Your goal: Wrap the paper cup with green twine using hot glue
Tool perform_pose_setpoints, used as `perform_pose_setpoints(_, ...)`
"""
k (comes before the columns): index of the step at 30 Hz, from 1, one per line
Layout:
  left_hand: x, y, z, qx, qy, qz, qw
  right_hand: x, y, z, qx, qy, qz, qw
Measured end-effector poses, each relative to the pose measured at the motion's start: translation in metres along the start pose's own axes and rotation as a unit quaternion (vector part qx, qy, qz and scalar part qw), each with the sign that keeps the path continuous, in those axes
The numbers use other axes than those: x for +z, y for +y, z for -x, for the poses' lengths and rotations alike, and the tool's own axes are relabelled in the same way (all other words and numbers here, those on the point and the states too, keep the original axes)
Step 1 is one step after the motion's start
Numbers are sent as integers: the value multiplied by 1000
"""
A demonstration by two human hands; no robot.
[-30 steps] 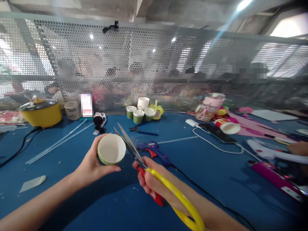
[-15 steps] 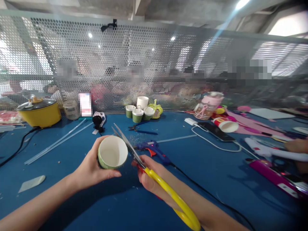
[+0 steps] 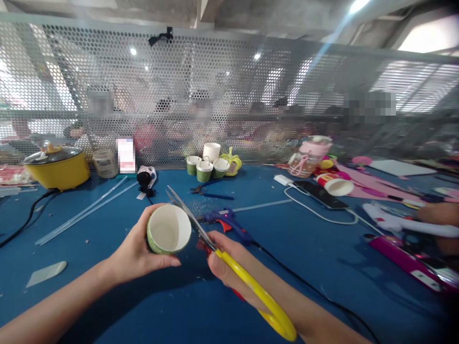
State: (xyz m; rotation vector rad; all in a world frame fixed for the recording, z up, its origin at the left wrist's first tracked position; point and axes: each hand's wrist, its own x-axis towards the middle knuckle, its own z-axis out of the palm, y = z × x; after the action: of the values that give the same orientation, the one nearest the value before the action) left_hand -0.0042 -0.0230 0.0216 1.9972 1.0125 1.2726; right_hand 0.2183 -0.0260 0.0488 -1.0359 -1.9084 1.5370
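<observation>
In the head view a green paper cup [image 3: 168,229], white inside, is gripped in my left hand [image 3: 134,251]. The cup is tilted so its open mouth faces me. My right hand [image 3: 224,260] is closed on scissors [image 3: 247,277] with yellow and red handles. Their blades point up and left, close to the cup's right side and slightly parted; whether they touch the rim I cannot tell. Just beyond my right hand lies a blue glue gun [image 3: 229,223] with a red trigger, and blue-handled pliers [image 3: 215,193] lie behind it.
Several small green cups [image 3: 204,171] stand by the perforated metal screen [image 3: 229,86]. A yellow pot [image 3: 57,167] is at the back left, glue sticks [image 3: 86,210] before it. To the right are a phone [image 3: 321,194] with a white cable, a pink bottle [image 3: 311,155] and another person's hand [image 3: 439,215].
The cup and scissors stay almost where they were, with the cup shifted very slightly. The other person's hand at the right edge has moved a little left.
</observation>
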Motion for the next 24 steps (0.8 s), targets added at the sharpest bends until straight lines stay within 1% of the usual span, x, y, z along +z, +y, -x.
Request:
perform_pose_setpoints(6, 1, 0, -1, -8, -5, 11, 1000, -1, 1, -1, 23, 8, 7, 1000)
perform_pose_setpoints(8, 0, -1, -2, -27, -8, 35, 999, -2, 2, -1, 41, 10, 8, 999)
perform_pose_setpoints(12, -2, -2, -6, -87, -10, 116, 989, -1, 4, -1, 67, 35, -1, 997)
perform_pose_setpoints(15, -3, -3, -7, -103, 5, 138, 985, -1, 4, 2, 43, 34, -6, 998)
perform_pose_setpoints(19, -1, -2, -6, -93, 16, 128, 987, -3, 4, 4, 4, 10, 1, 1000)
perform_pose_setpoints(21, 0, -1, -5, -87, 22, 119, 989, -3, 9, 2, -4, 6, 10, 1000)
perform_pose_setpoints(24, 0, 0, -4, -77, 26, 113, 990, 0, 25, -5, -19, 8, 10, 1000)
